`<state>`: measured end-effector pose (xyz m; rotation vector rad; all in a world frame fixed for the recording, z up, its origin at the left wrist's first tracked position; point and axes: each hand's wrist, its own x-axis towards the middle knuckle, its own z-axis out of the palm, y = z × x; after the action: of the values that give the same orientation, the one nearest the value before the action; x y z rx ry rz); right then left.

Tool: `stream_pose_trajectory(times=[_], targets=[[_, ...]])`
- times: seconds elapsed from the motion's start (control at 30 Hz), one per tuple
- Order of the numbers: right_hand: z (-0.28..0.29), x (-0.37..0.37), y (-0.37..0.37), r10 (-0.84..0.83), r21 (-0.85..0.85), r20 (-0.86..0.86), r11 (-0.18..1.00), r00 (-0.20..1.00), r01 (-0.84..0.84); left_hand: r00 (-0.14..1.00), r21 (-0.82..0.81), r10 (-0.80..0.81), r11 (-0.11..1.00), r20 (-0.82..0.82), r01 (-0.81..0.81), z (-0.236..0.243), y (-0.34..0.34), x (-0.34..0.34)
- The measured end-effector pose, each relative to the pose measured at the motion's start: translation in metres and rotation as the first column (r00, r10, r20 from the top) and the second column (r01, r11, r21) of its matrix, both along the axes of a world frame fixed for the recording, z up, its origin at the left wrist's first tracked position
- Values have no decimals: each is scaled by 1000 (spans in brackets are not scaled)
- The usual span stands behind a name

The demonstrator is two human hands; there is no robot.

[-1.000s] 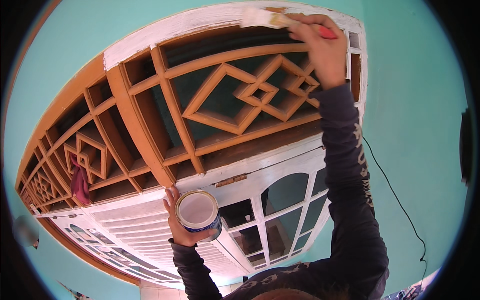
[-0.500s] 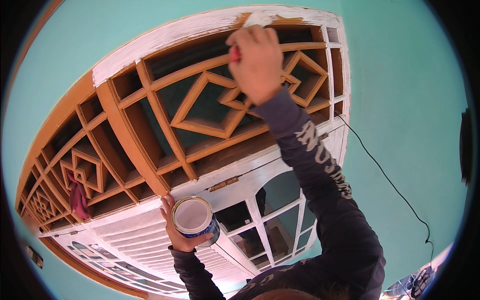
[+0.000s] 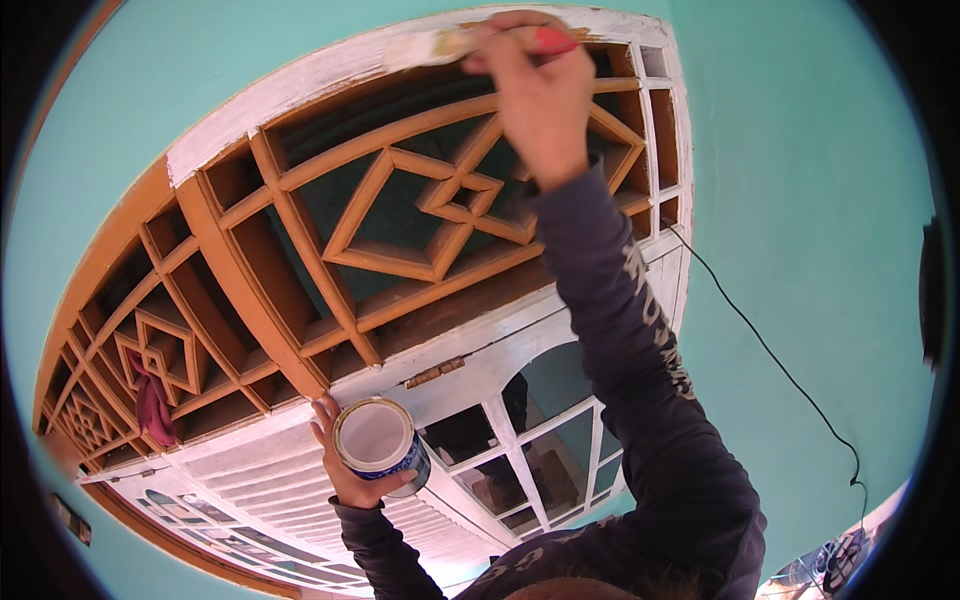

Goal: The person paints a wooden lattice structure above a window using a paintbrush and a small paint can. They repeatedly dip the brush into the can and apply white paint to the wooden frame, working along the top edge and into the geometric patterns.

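Raised high, my right hand grips a paintbrush with a red-ended handle. Its white, paint-covered bristles point left and lie against the top rail of the wooden frame, which is mostly coated in streaky white. Some brown wood still shows near the brush. Lower down, my left hand is wrapped round a blue paint can, its fingers along the left side and thumb across the front. The can is tilted so its open mouth shows a white inside. Its fingertips are close to the bottom of the brown post.
Brown lattice with diamond shapes fills the transom. Below are white-framed window panes, white louvred shutters and a hinge. A dark red cloth hangs at left. A black cable runs down the turquoise wall.
My right hand has moved slightly right and turned, so the brush now lies sideways, its bristles farther left along the top rail. My left hand still holds the can.
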<state>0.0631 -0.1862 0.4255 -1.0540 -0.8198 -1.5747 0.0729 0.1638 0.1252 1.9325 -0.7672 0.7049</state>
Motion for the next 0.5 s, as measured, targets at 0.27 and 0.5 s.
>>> stream_pose_trajectory(times=[0.27, 0.5], targets=[[6, 10, -100, -145, 132, 12, 981, 989, 142, 1000, 27, 29, 999, -11, -28, 0, -1, 0], [-12, -25, -95, -486, 272, 17, 843, 874, 463, 999, 6, 39, 999, -23, -39, 2, -2, -3]])
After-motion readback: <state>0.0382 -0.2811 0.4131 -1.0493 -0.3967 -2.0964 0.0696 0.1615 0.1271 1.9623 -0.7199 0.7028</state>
